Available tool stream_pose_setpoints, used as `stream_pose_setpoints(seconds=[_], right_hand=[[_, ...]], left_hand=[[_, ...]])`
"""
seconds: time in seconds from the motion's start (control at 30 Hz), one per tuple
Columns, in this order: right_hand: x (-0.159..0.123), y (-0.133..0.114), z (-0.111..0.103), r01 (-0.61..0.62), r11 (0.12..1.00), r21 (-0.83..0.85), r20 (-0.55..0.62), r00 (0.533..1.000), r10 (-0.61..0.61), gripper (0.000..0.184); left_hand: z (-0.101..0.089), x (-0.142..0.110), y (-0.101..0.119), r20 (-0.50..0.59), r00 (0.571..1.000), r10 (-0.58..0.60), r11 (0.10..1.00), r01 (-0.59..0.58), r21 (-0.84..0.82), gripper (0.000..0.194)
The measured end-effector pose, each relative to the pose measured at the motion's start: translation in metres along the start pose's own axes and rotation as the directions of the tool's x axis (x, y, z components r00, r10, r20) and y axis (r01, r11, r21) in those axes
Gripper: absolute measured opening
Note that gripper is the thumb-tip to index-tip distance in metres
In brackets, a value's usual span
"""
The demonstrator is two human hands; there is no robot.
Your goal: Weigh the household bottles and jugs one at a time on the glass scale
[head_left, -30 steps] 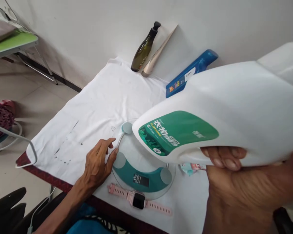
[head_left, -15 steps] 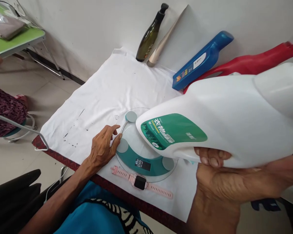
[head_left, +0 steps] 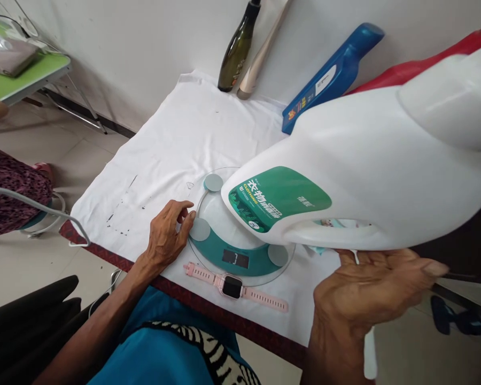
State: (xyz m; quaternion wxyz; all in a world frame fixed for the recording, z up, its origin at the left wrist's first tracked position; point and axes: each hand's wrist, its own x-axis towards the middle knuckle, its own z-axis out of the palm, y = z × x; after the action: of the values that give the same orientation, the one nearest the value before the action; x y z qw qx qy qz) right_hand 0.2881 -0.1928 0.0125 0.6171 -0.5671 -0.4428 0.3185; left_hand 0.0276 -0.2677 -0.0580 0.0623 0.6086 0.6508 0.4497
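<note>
A big white detergent jug (head_left: 364, 160) with a green label lies tilted, its bottom end over the round glass scale (head_left: 224, 235) with a teal band. My right hand (head_left: 369, 289) is palm up just under the jug's handle, fingers stretched out and no longer through it. Whether the jug's bottom touches the scale I cannot tell. My left hand (head_left: 168, 235) rests on the white cloth (head_left: 184, 133), loosely curled, with its fingertips against the scale's left rim. A pink wristwatch (head_left: 232, 286) lies flat in front of the scale.
Against the back wall lean a dark green bottle (head_left: 238, 51), a beige tube (head_left: 260, 53), a blue bottle (head_left: 332, 69) and a red bottle (head_left: 404, 69). A green table (head_left: 28, 69) and a person in patterned clothing (head_left: 12, 187) are at the left. Dark shoes (head_left: 457, 315) lie on the floor.
My right hand's fingers have come out of the jug's handle and the hand now lies flat beneath it. The jug's bottom end has dropped closer to the scale. My left hand has stayed put.
</note>
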Motion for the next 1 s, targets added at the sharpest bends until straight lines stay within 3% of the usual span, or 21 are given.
stream_pose_setpoints(seconds=[0.1,0.23,0.37,0.53,0.77,1.0], right_hand=[[-0.012,0.015,-0.013,0.088,0.991,-0.097,-0.174,0.979,-0.104,0.052],[-0.035,0.031,-0.021,0.069,0.976,-0.206,-0.073,0.994,-0.085,0.058],[-0.052,0.043,-0.023,-0.046,0.97,-0.238,-0.008,0.999,0.045,0.064],[-0.056,0.049,-0.02,-0.243,0.966,-0.089,0.052,0.967,0.248,0.078],[-0.052,0.046,-0.021,-0.27,0.959,-0.087,0.083,0.957,0.277,0.086],[-0.055,0.045,-0.028,-0.327,0.942,-0.077,0.089,0.939,0.333,0.073]], left_hand=[[0.0,0.0,-0.002,0.019,0.999,-0.029,1.0,0.028,0.009,0.022],[0.0,0.001,-0.003,0.007,0.994,-0.11,0.993,0.11,0.033,0.03],[0.001,0.004,-0.005,0.035,0.989,-0.146,0.989,0.144,0.042,0.035],[0.0,0.008,-0.003,0.074,0.979,-0.191,0.982,0.189,0.029,0.04],[-0.004,0.015,0.006,0.096,0.889,-0.448,0.86,0.457,-0.227,0.051],[-0.007,0.022,0.013,0.08,0.814,-0.575,0.782,0.575,-0.241,0.059]])
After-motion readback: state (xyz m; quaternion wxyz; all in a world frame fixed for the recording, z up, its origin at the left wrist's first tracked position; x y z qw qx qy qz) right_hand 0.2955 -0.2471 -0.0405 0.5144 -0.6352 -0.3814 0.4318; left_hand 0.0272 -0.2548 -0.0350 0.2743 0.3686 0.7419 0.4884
